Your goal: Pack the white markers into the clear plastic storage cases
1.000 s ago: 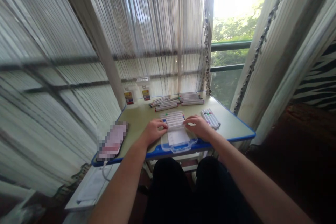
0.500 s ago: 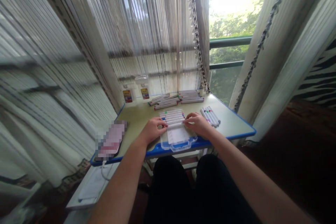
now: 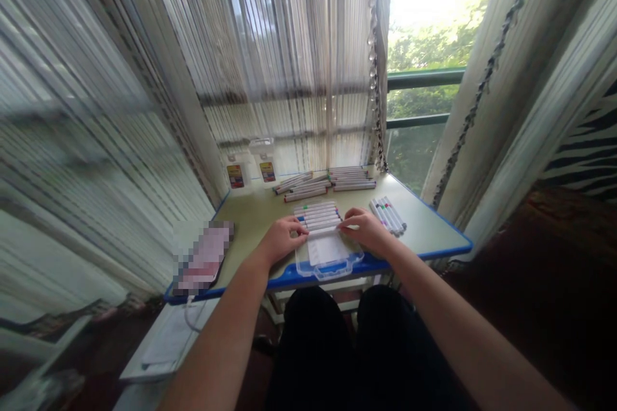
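A clear plastic case (image 3: pixel 303 268) with a carry handle lies at the table's near edge. White markers (image 3: pixel 318 212) with coloured bands lie side by side in a row in its far part, and a white sheet (image 3: pixel 328 250) shows in the near part. My left hand (image 3: pixel 280 239) pinches the left end of the nearest white marker (image 3: pixel 322 230). At that marker's other end, the fingers of my right hand (image 3: pixel 365 230) are closed. Just right of my right hand lies a small group of markers (image 3: pixel 388 215).
Loose markers (image 3: pixel 306 192) and a stacked bundle (image 3: pixel 353 180) lie along the table's back. Two clear cases with labels (image 3: pixel 236 174) stand at the back left. A blurred-out pink device (image 3: pixel 206 260) with a cable rests at the left edge. Curtains (image 3: pixel 289 45) hang behind the table.
The view has shifted slightly. Both hands stay at the ends of the marker, with hardly any visible movement.
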Demonstrator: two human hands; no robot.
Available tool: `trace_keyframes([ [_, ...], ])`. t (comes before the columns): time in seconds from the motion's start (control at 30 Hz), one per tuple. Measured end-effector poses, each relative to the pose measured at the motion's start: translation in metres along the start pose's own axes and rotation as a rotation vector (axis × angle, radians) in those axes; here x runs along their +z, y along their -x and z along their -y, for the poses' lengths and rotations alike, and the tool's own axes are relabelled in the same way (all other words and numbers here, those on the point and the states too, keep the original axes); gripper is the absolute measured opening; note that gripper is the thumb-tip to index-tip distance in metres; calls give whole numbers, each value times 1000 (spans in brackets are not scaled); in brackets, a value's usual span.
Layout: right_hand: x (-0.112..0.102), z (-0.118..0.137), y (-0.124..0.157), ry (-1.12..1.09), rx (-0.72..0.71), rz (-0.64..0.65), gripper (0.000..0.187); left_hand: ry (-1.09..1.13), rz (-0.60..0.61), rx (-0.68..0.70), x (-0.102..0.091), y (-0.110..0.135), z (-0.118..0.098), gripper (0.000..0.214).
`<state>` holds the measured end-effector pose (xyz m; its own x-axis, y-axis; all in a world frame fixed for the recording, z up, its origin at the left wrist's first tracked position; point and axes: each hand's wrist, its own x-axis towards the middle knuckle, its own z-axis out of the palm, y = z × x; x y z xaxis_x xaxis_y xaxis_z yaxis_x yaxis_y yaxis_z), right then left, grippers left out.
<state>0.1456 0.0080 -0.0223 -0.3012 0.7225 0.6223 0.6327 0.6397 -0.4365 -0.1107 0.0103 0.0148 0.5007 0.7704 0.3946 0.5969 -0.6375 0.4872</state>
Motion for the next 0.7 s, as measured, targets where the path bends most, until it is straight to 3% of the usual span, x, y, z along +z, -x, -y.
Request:
trace_keyframes([
  [0.13,-1,3,0,-6,0,-12,13,-3,0,9,-1,1,-3,10],
  [0.23,-9,9,2,60,31,-104,18,-5,-7,-4,-2,0,-3,15],
  [0.37,-20,15,5,443,341,-311,25,60,-153,-104,-1,-6,-3,32],
  [0.47,-21,15,7,642,516,-224,23,90,-249,-139,-1,-16,-9,27],
  [0.57,-18,13,8,684,514,-78,21,81,-216,-95,0,-27,-21,23],
  [0.7,-18,16,8,683,495,-93,21,95,-230,-45,5,-32,-29,22],
])
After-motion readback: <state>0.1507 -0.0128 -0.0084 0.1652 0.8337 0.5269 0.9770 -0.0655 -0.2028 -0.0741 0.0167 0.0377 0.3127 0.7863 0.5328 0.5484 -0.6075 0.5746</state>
